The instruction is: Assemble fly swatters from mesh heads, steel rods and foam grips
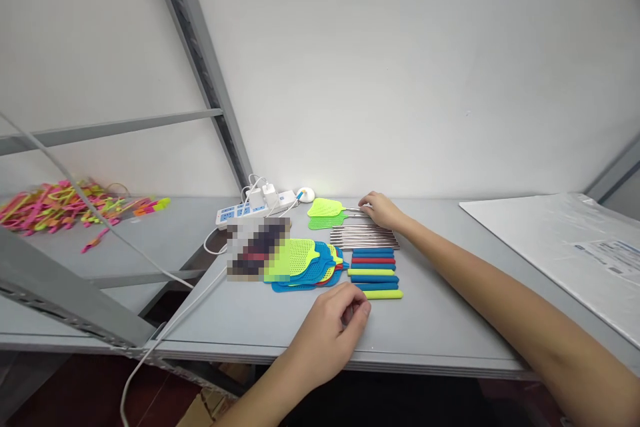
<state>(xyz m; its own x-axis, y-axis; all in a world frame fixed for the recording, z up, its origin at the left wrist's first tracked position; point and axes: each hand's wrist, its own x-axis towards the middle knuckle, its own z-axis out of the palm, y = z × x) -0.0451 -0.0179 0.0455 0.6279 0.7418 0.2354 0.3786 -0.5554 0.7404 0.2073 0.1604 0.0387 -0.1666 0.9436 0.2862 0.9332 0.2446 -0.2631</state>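
My right hand [384, 211] is at the back of the table, its fingers bent down and closed over the metal rods of two fly swatters with a yellow-green head [325, 207] and a green head [326, 221]. The rods' far ends are hidden under the hand. Just in front of it lies a row of bare metal rods [364, 237]. My left hand [334, 328] is near the front edge, fingers curled in a loose fist with nothing visible inside. Beside it are a yellow-green handle [384, 294], several blue handles [374, 279], a red handle [373, 260] and stacked swatter heads [304, 257].
A power strip [245, 212] with plugged-in white chargers stands at the back left, and its white cable [183, 312] hangs over the front edge. A blurred-out item [253, 250] overlaps the swatter heads. Colourful strips [65, 205] are piled far left; a white wrapped sheet [560, 240] lies right.
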